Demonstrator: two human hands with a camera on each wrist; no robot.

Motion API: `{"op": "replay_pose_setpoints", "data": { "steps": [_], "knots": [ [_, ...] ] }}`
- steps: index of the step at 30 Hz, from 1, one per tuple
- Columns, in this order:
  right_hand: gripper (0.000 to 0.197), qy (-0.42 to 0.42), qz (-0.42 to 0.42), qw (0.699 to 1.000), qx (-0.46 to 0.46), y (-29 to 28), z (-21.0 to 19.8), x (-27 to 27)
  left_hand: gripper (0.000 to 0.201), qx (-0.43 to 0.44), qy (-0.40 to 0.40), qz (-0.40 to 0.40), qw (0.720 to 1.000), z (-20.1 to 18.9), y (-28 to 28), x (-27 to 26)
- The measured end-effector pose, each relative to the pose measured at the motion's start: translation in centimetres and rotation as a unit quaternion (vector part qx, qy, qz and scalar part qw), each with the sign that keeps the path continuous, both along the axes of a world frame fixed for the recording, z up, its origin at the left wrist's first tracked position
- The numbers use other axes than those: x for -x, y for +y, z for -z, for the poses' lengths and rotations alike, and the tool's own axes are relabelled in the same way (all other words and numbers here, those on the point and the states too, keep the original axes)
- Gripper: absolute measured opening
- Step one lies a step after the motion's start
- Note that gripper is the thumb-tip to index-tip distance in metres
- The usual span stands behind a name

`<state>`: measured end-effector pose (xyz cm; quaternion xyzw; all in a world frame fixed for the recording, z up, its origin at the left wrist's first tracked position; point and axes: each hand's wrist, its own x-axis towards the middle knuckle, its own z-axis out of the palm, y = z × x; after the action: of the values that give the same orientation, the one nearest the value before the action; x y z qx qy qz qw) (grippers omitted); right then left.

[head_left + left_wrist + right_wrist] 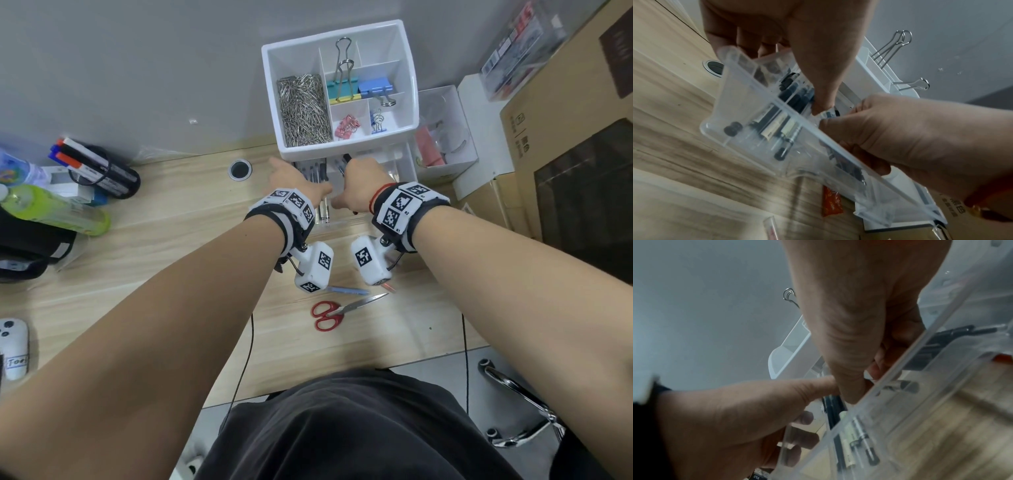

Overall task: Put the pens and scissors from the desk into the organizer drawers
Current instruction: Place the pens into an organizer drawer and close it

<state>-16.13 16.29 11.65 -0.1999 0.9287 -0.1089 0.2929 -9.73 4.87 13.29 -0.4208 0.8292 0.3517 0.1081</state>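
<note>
The white organizer [407,68] stands at the back of the desk with clips in its top tray. Its clear drawer [339,224] is pulled out toward me, with several dark pens [318,171] lying in the left part. My left hand [294,178] holds the drawer's left wall [731,68], fingers outside and thumb [824,97] down on the pens [777,129]. My right hand [363,178] is a fist over the drawer, gripping pens; a black pen tip [347,158] sticks out above it. Red-handled scissors [330,313] and a blue pen [346,291] lie on the desk near me.
Left of the organizer are a cable hole [239,169], a black pouch of markers [99,168] and a green bottle [51,209]. A white box [445,130] and cardboard boxes [565,137] crowd the right. A white controller [13,346] lies at the near left.
</note>
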Motion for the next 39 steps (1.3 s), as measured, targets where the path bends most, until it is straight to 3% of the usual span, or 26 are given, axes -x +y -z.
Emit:
{"op": "replay_pose_setpoints", "data": {
  "steps": [6, 9, 17, 22, 29, 39],
  "knots": [
    [0.031, -0.01, 0.029, 1.0, -0.005, 1.6, -0.9, 0.8, 0.089, -0.004, -0.028, 0.03, 0.999, 0.6, -1.0, 0.0],
    [0.023, -0.037, 0.05, 0.998, 0.002, 1.9, -0.5, 1.1, 0.078, 0.005, -0.048, 0.051, 0.997, 1.1, -1.2, 0.0],
    [0.033, 0.023, 0.043, 0.999, 0.002, 0.5, 0.9, 0.8, 0.061, -0.038, -0.08, 0.056, 0.994, 1.3, -2.0, -0.2],
    [0.036, 0.039, 0.043, 0.998, 0.007, 0.6, 0.8, 0.6, 0.054, 0.001, -0.092, 0.081, 0.992, 0.8, -1.2, -0.3],
    [0.049, 0.06, 0.108, 0.992, 0.018, 2.5, 0.8, 1.4, 0.058, -0.021, -0.082, 0.068, 0.994, 0.4, -1.7, -0.6],
    [0.037, 0.01, 0.092, 0.996, 0.005, 2.6, 0.9, 1.7, 0.045, -0.094, -0.073, 0.06, 0.991, -1.3, -1.8, -1.6]
  ]
}}
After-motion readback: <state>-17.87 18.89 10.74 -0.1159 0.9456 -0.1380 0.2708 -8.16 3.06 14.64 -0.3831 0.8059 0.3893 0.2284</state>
